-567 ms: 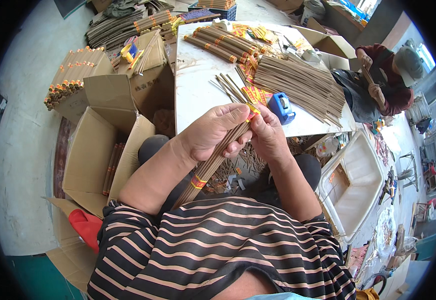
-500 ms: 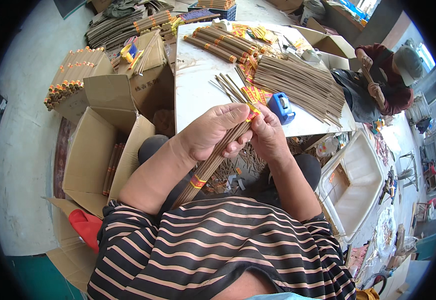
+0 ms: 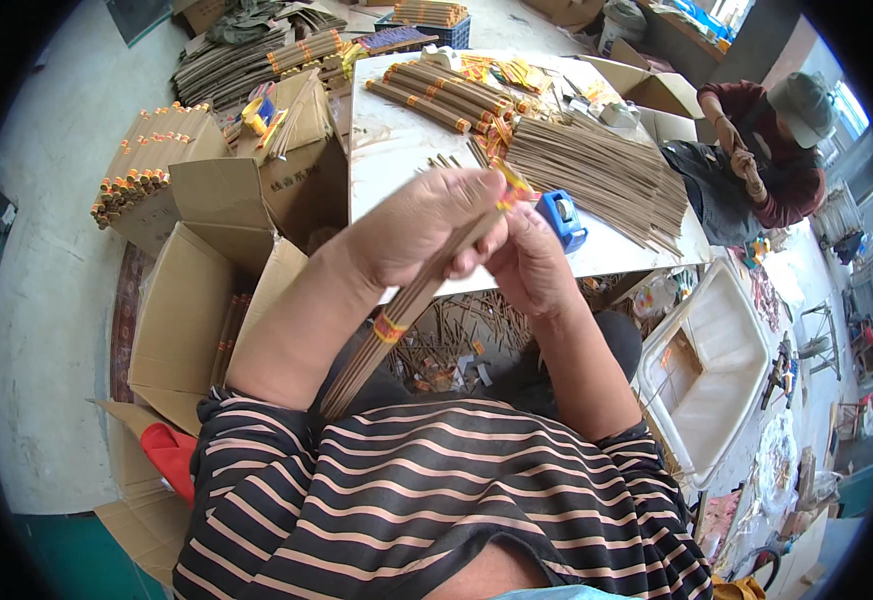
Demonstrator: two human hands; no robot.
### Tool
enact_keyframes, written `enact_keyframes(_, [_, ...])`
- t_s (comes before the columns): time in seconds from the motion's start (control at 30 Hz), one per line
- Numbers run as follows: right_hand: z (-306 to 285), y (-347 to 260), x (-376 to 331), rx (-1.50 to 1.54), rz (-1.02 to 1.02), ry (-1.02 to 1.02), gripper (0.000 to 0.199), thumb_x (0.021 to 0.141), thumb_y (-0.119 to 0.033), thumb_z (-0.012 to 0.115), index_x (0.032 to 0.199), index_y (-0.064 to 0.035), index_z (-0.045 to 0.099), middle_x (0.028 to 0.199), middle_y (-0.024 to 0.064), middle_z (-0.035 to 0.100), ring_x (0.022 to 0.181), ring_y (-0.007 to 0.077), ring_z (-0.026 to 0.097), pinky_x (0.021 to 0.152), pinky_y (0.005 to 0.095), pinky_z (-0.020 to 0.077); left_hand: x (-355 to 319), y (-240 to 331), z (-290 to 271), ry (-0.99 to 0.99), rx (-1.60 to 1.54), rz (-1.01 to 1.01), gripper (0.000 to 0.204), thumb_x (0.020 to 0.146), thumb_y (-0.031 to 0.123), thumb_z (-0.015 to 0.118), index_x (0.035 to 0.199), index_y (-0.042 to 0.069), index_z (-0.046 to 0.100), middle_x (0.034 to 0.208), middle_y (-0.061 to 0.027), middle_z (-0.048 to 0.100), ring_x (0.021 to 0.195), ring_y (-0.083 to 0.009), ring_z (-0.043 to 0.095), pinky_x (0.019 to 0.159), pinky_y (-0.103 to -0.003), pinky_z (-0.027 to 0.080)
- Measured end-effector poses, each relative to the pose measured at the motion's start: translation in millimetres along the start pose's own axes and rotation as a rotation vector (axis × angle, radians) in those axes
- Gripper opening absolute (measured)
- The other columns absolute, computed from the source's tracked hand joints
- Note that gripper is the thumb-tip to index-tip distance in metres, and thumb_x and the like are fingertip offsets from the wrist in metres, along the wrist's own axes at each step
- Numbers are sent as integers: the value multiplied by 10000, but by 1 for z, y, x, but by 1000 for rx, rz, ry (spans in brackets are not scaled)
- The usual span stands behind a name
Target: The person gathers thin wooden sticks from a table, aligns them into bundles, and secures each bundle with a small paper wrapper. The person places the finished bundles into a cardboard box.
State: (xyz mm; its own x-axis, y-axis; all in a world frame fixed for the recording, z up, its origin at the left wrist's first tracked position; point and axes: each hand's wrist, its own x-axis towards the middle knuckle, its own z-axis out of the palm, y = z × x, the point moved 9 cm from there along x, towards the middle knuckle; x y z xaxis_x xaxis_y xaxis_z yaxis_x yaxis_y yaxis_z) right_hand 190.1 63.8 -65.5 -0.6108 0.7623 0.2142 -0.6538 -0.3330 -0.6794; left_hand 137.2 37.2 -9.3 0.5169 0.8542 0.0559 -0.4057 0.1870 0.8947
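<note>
A slim bundle of brown incense sticks (image 3: 419,292) slants from my lap up to the near edge of the table. My left hand (image 3: 419,222) is closed round its upper part, thumb along the top. Around the bundle's lower part runs a red and yellow paper band (image 3: 389,328). A second paper band (image 3: 513,190) wraps the upper end, where the fingers of my right hand (image 3: 532,258) pinch at it; they are slightly blurred. Just beyond my right hand, a blue tape dispenser (image 3: 563,220) stands on the white table (image 3: 382,140).
Loose incense sticks (image 3: 597,170) and banded bundles (image 3: 442,92) lie on the table. Open cardboard boxes (image 3: 172,330) stand at my left, with stacked bundles (image 3: 157,150) behind. A white tub (image 3: 722,350) is at my right. Another person (image 3: 767,150) sits at the far right, hands together.
Both my hands and the bundle have shifted slightly up and the bundle's lower end has swung left. The upper paper band has turned a little. The other person's hands have drawn together.
</note>
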Motion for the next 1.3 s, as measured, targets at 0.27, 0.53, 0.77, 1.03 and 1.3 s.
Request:
enact_keyframes(0.27, [61, 11, -58, -648, 325, -245, 318, 887, -195, 576, 1098, 39, 532, 864, 101, 615, 846, 146, 571, 761, 279, 459, -49, 137, -42, 576, 227, 1078, 438, 945, 442, 366, 966, 16, 466, 763, -114, 577, 638, -210, 579, 623, -328, 510])
enact_keyframes(0.53, [12, -11, -19, -498, -314, 300, 670, 853, -384, 593, 1338, -52, 272, 1195, 118, 473, 1117, 191, 477, 962, 353, 386, -49, 23, -95, 689, -272, 895, 376, 939, 405, 403, 928, 35, 472, 965, -192, 582, 881, -278, 582, 820, -385, 469])
enact_keyframes(0.77, [-1, -19, 37, -383, -450, 217, 153, 906, -102, 527, 1020, -26, 458, 886, 101, 584, 842, 176, 591, 787, 295, 465, -61, -113, -117, 785, -317, 59, 164, 921, 166, 444, 987, 17, 462, 950, -192, 590, 833, -290, 616, 757, -402, 521])
enact_keyframes(1.03, [-48, 44, 71, -832, -169, 249, 167, 832, -81, 636, 916, -62, 492, 800, -19, 500, 722, 66, 464, 639, 220, 397, -78, -84, -129, 766, -184, 130, 204, 889, 88, 432, 1067, -10, 413, 901, -169, 579, 756, -205, 599, 718, -320, 510])
enact_keyframes(1.3, [-29, 59, 78, -940, -53, 224, 179, 853, -176, 636, 806, -55, 513, 698, -9, 508, 666, 76, 478, 612, 244, 420, -84, -48, -148, 791, -1, 335, 226, 881, 115, 508, 1065, 0, 447, 904, -140, 588, 759, -182, 595, 718, -305, 510])
